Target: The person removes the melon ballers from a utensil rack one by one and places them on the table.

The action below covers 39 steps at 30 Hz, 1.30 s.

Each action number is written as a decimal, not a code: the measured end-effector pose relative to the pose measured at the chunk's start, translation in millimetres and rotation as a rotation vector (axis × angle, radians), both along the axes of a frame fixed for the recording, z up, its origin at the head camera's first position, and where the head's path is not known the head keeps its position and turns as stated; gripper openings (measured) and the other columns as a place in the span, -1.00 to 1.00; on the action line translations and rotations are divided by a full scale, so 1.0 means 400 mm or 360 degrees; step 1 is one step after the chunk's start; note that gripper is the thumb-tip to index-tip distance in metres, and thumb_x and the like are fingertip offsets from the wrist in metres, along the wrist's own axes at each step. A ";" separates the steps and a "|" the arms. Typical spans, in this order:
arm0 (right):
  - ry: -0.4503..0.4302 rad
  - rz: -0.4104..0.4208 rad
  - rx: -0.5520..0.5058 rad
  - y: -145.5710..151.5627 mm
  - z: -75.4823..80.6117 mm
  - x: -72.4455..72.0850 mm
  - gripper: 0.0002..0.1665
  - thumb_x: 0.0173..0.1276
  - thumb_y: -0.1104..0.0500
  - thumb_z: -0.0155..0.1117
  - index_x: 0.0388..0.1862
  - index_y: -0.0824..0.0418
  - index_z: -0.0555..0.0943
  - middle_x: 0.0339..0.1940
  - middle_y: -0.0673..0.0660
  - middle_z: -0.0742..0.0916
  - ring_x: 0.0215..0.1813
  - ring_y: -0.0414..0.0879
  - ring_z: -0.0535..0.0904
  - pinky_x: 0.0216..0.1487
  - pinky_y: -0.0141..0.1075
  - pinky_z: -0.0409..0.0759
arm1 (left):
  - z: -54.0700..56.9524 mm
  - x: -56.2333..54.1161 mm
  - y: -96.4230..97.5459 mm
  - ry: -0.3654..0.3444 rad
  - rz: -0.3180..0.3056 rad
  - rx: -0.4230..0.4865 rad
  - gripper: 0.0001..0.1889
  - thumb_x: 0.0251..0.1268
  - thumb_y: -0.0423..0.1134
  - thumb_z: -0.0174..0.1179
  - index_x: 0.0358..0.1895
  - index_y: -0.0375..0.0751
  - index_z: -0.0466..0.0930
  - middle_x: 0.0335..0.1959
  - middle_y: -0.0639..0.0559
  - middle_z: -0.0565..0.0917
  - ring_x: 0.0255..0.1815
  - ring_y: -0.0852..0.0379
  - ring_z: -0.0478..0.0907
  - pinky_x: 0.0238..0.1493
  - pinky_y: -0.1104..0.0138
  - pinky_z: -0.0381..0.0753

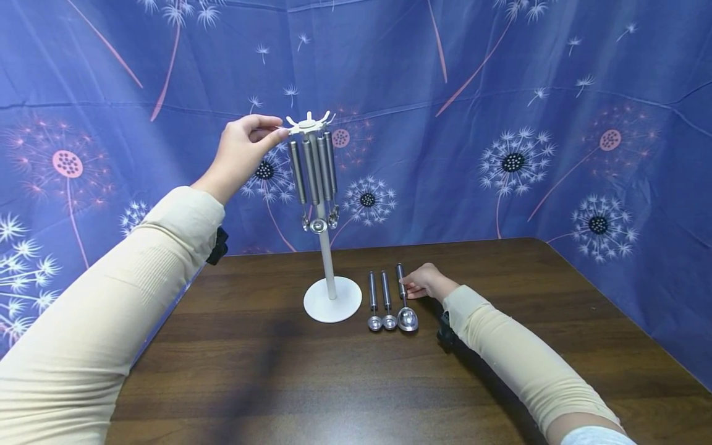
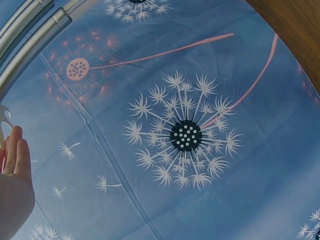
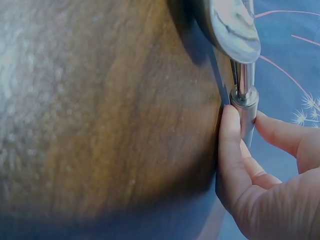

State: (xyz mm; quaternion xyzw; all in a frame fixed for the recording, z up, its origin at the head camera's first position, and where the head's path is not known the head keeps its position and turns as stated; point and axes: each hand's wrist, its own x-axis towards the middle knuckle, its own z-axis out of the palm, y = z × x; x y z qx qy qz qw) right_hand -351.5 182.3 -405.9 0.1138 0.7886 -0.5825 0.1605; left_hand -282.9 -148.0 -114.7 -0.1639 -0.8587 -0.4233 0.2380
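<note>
At the top of a white utensil stand [image 1: 327,259], my left hand [image 1: 240,145] pinches one of the hook prongs between thumb and fingers. Several metal utensils with thick grey handles [image 1: 310,173] hang from the other hooks, their small bowls downward. On the table my right hand [image 1: 427,282] holds the handle of a metal scoop [image 1: 408,319] with an oval bowl. The right wrist view shows thumb and fingers on either side of that handle [image 3: 248,117], just below its neck. In the left wrist view, only part of my left hand [image 2: 17,185] appears at the edge.
Two smaller utensils with round bowls, one [image 1: 375,322] and another [image 1: 389,321], lie side by side left of the scoop. The stand's round base [image 1: 345,312] rests on the brown wooden table [image 1: 356,383]. A blue dandelion-print cloth [image 1: 423,161] hangs behind.
</note>
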 end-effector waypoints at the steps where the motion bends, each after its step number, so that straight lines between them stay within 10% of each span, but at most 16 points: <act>1: 0.0001 0.0001 -0.0001 0.000 0.000 0.000 -0.79 0.29 0.35 0.30 -0.22 0.36 0.43 -0.59 0.07 0.57 -0.63 -0.19 0.55 -0.38 -0.31 0.72 | 0.000 0.000 0.000 -0.0005 -0.0003 -0.0001 -0.52 0.37 -0.01 0.18 0.23 -0.21 0.52 0.12 -0.12 0.65 0.09 0.21 0.61 0.20 0.30 0.49; 10: -0.0002 0.0009 0.0011 0.002 0.007 0.003 -0.78 0.29 0.32 0.31 -0.23 0.36 0.43 -0.60 0.07 0.57 -0.63 -0.20 0.55 -0.35 -0.31 0.72 | -0.002 0.002 -0.002 0.0006 0.0007 -0.0009 -0.54 0.37 -0.02 0.19 0.21 -0.22 0.53 0.12 -0.16 0.65 0.11 0.17 0.60 0.22 0.30 0.48; 20: 0.0060 -0.0010 0.0015 0.019 0.042 -0.007 -0.38 0.32 0.28 0.29 0.22 0.57 0.29 -0.67 0.03 0.61 -0.66 -0.24 0.58 -0.21 -0.27 0.73 | -0.005 0.004 -0.018 0.0053 -0.0052 0.0040 -0.54 0.42 0.03 0.11 0.18 -0.22 0.56 -0.04 0.00 0.73 0.13 0.14 0.58 0.28 0.27 0.45; 29: 0.0159 -0.0039 -0.0082 0.016 0.081 -0.029 -0.50 0.32 0.30 0.26 0.14 0.58 0.40 -0.74 -0.01 0.61 -0.66 -0.27 0.58 -0.37 -0.39 0.70 | 0.002 0.004 -0.012 0.0026 -0.0042 0.0010 -0.55 0.40 0.01 0.14 0.18 -0.20 0.56 -0.02 0.00 0.73 0.12 0.17 0.59 0.28 0.29 0.44; 39: 0.0340 -0.0120 -0.0206 -0.029 0.147 -0.044 -0.49 0.37 0.24 0.24 0.22 0.49 0.44 -0.10 0.26 0.69 -0.34 -0.17 0.69 0.15 -0.20 0.60 | 0.019 0.008 -0.015 -0.0051 -0.0029 -0.0086 -0.52 0.43 0.02 0.10 0.22 -0.24 0.53 -0.08 0.06 0.73 0.13 0.14 0.57 0.33 0.25 0.40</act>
